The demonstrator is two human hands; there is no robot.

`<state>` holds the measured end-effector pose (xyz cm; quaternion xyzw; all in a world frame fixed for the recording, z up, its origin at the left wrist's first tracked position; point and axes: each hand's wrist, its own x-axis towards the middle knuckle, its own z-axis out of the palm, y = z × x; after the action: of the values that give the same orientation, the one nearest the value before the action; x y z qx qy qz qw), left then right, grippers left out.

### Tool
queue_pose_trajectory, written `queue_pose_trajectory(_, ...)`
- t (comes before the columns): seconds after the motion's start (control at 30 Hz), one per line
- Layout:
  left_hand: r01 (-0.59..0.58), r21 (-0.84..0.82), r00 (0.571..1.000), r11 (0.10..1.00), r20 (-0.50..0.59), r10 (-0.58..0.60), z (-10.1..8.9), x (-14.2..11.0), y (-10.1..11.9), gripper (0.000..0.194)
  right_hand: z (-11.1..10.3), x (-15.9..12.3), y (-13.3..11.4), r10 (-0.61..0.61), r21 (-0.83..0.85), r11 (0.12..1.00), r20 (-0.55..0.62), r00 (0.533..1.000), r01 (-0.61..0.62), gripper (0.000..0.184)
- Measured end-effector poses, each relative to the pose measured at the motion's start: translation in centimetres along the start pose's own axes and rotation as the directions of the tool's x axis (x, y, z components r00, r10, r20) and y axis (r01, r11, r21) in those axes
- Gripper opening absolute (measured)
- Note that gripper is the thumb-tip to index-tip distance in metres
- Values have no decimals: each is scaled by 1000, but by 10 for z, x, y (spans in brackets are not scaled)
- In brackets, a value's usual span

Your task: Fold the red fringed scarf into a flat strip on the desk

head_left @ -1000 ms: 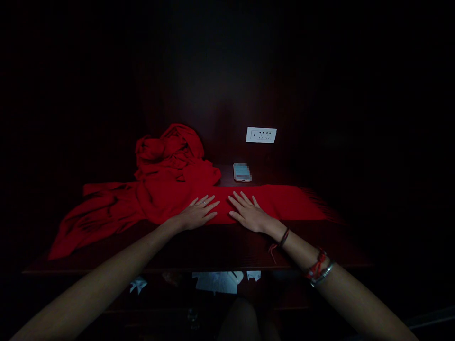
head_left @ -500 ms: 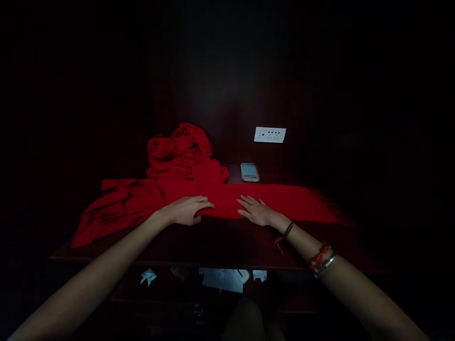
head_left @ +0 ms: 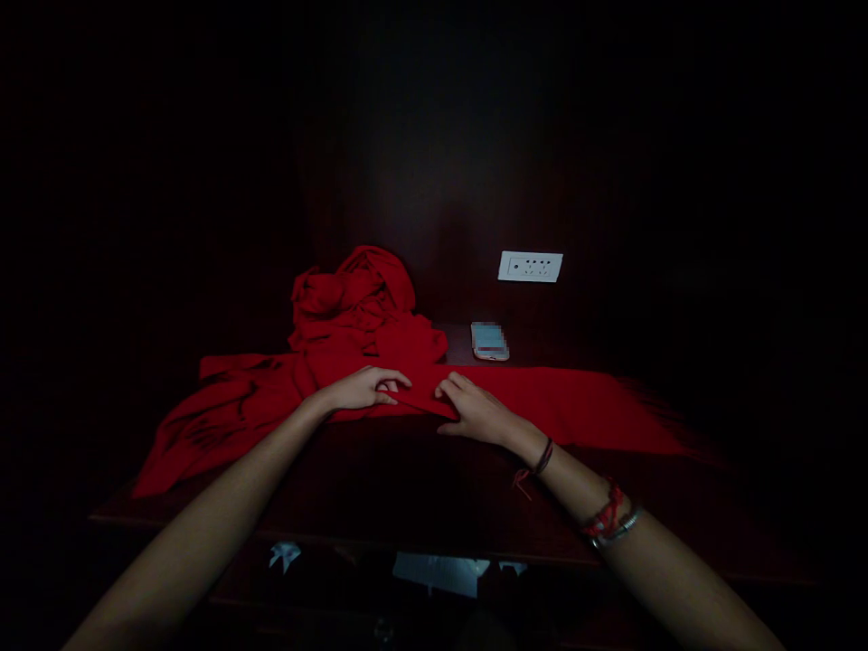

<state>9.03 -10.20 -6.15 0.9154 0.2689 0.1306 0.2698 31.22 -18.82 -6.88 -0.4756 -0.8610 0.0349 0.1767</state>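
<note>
A long red scarf (head_left: 576, 407) lies across a dark wooden table (head_left: 420, 488), stretched flat to the right with a fringed end, bunched in a heap at the back left and draped off the left side. My left hand (head_left: 359, 391) is closed, pinching the scarf's near edge at the middle. My right hand (head_left: 475, 411), with bracelets on its wrist, also curls its fingers onto the near edge just to the right. Between the two hands the edge is lifted slightly.
A phone (head_left: 489, 341) lies on the table behind the scarf. A white wall socket (head_left: 530, 267) sits on the dark panel above it. White paper scraps (head_left: 440, 571) lie on the floor under the table's front edge. The surroundings are very dark.
Both hands lay flat and open on the scarf a second ago. They have since curled and pinched its near edge, first the left, then the right.
</note>
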Motion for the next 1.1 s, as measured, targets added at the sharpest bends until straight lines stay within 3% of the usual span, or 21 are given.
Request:
queue_pose_trajectory(0.1, 22, 10, 1000, 1000, -1, -22, 2, -2, 1, 35, 3, -2, 7, -10, 49, 999, -88, 996, 15, 30)
queue_pose_trajectory(0.2, 7, 74, 1000, 997, 5, -8, 3, -3, 5, 34, -1, -2, 13, 57, 136, 990, -106, 993, -43, 20)
queue_pose_trajectory(0.4, -120, 313, 988, 942, -56, 145, 9, -6, 22, 40, -7, -1, 17, 143, 279, 953, -68, 987, -119, 11)
queue_pose_trajectory(0.6, -76, 250, 989, 965, -103, 104, 13, -4, 22, 33, -2, 0, 25, 111, 375, 923, -31, 993, -91, 9)
queue_pose_trajectory(0.8, -37, 233, 996, 972, -66, 54, 11, -5, 18, 36, -10, -3, 19, 2, 311, 950, -27, 1000, 6, 13)
queue_pose_trajectory(0.93, -37, 243, 997, 969, -54, 52, 9, -5, 18, 33, -12, -5, 17, -30, 201, 979, -15, 999, 32, 29)
queue_pose_trajectory(1.1, -103, 386, 992, 917, -23, 121, 12, -7, 20, 29, -13, -7, 18, -35, 99, 994, -1, 999, 35, 19)
